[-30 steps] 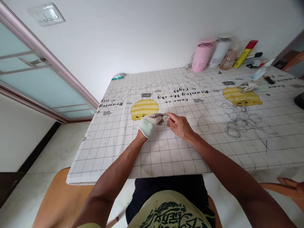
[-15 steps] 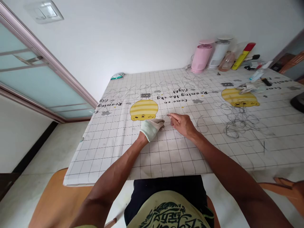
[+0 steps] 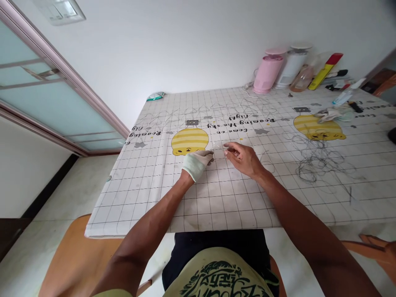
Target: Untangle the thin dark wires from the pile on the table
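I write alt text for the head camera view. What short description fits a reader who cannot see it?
A person's gloved left hand and bare right hand are close together over a grid-printed tablecloth, with a very thin strand just beyond them. A tangle of dark wire lies to the right, and a pink container stands at the far edge.

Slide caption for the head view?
Gloved left hand and bare right hand by thin wire over a grid-printed tablecloth.
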`<state>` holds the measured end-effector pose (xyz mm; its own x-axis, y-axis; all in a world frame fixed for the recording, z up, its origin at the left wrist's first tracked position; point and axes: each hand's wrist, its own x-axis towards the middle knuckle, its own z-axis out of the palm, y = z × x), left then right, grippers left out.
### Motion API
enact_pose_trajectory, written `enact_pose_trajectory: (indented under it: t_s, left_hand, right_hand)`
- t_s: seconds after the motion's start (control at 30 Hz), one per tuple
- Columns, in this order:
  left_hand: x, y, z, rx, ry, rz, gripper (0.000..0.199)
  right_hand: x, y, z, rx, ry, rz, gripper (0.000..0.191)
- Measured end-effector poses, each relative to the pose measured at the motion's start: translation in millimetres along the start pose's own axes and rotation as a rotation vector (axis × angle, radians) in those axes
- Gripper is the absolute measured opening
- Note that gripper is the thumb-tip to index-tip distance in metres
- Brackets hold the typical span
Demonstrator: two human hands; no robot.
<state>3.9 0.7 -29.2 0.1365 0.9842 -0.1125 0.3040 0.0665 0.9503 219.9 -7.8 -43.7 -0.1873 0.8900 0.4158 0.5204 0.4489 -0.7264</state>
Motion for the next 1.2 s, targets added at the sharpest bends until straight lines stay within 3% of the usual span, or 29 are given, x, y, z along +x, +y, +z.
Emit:
enact_pose_trajectory:
  t_s: [0.3, 0.53, 0.7, 0.9, 1.0, 1.2]
  left_hand:
    - [-1.3, -0.9, 5.8, 0.084, -0.051, 0.006, 0.02]
    - [-2.2, 2.4, 7.8, 0.029, -0.022, -0.06, 0.019]
    - [1.0, 4.5, 4.8, -0.018, -0.077, -0.006, 0.017]
    - [2.1, 6.5, -2.5, 0.021, -0.033, -0.011, 0.03]
    - [2.8, 3.3, -3.4, 0.015, -0.03, -0.016, 0.027]
    - [3.9, -0.8, -2.8, 0.129, -0.068, -0.01, 0.033]
  right_hand:
    - [0.0, 10.6, 22.1, -0.031, 0.024, -0.06, 0.029]
    - [-2.9, 4.6, 20.8, -0.05, 0.101, -0.042, 0.031]
    - [-5.8, -1.0, 24.8, -0.024, 0.066, -0.049, 0.027]
    - [-10.0, -1.4, 31.8, -0.093, -0.037, -0.178, 0.023]
    - [-11.1, -2.4, 30.8, -0.148, -0.085, -0.252, 0.025]
    - [-13.8, -6.4, 24.3, -0.439, -0.188, -0.451, 0.039]
